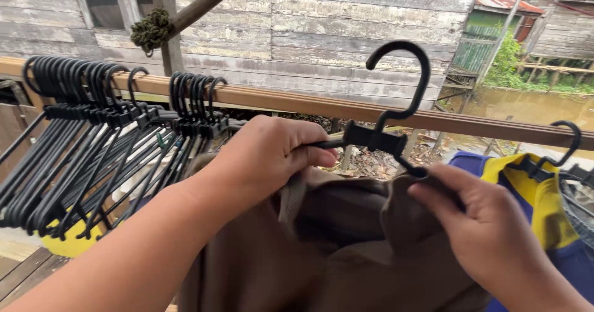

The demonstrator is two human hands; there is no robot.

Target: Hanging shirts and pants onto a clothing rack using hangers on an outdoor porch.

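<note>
Two hands (266, 154), one brown garment (328, 250), one wooden rail (309, 104), many black hangers (99, 132).

My left hand (269, 157) closes over one arm of the black hanger (387, 135), so that arm is hidden under my fingers, and my right hand (489, 225) covers the other. The brown garment (334, 244) runs off the bottom edge, so I cannot tell what kind it is. At the right end of the wooden rail (322, 104), the yellow and blue garment (544, 207) is cut off by the picture's right edge and partly hidden behind my right hand. The lower ends of the bunched empty hangers (93, 145) overlap too thickly to count.
</note>
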